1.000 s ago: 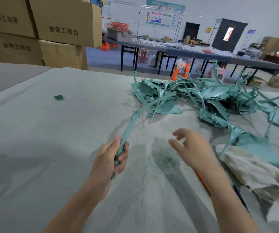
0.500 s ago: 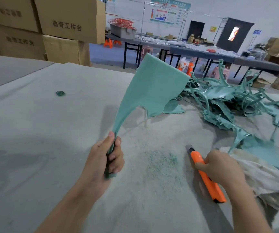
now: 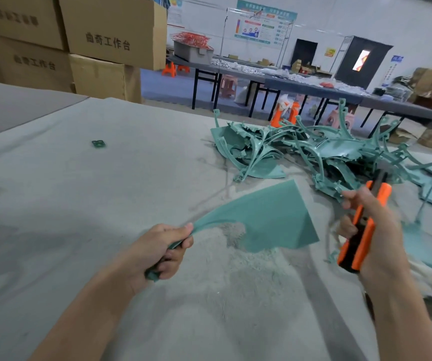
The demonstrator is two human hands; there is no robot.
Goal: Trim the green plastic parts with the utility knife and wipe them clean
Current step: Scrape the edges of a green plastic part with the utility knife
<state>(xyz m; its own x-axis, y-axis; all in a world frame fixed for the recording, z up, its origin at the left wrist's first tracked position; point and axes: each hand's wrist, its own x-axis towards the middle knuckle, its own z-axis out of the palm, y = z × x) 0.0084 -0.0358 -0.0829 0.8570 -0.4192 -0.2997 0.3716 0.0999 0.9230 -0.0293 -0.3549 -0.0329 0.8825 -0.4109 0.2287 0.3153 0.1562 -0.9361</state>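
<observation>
- Head view: the left hand (image 3: 161, 252) grips the narrow stem of a green plastic part (image 3: 269, 220), its fingers (image 3: 177, 260) curled tight around the stem; the stem's end sticks out below the fist
- The part's broad flat blade fans out to the right and away from the fist, low over the grey table (image 3: 92, 217); whether its far edge touches the surface I cannot tell
- Pale dust and green shavings (image 3: 235, 235) lie on the table just beneath the part
- The right hand (image 3: 376, 230), blurred, holds an orange and black utility knife (image 3: 359, 233) to the right of the part, apart from it; its fingers (image 3: 351, 198) are wrapped around the handle; the knife stands steeply, its tip end up and away
- A tangled pile of green parts (image 3: 313, 149) lies further back on the table, beyond both hands
- A small green piece (image 3: 98, 143) sits alone at the far left; cardboard boxes (image 3: 110, 35) are stacked behind the table
</observation>
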